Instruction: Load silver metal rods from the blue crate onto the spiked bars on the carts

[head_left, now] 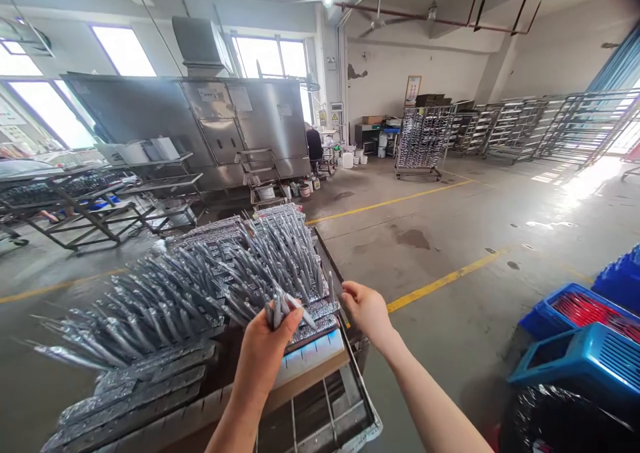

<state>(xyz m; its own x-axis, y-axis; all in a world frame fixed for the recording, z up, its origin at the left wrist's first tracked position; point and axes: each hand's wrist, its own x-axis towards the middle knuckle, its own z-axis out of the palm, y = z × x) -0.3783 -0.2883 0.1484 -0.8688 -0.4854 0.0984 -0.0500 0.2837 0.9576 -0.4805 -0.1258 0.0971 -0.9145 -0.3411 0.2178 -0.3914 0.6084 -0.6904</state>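
My left hand (270, 330) is closed around a small bundle of slender silver-grey tapered pieces (286, 306), shaped like fishing-lure bodies. My right hand (369, 312) has its fingers curled together beside a single grey piece (331, 288) that stands upright at the right end of a silver-crusted strip (320, 326). A small gap shows between those fingertips and the piece; anything pinched in them is hidden. Beyond my left hand, many similar pieces (280, 253) stand in dense rows on strips. More rows (145, 306) lean outward to the left.
The strips rest on a pale notched bar (310, 360) over a metal rack cart (370, 433). Bare strips (145, 386) lie at front left. Blue crates (575, 360) and a black bag (565, 420) stand at right. Wheeled racks (425, 140) and a large steel machine (200, 120) stand behind.
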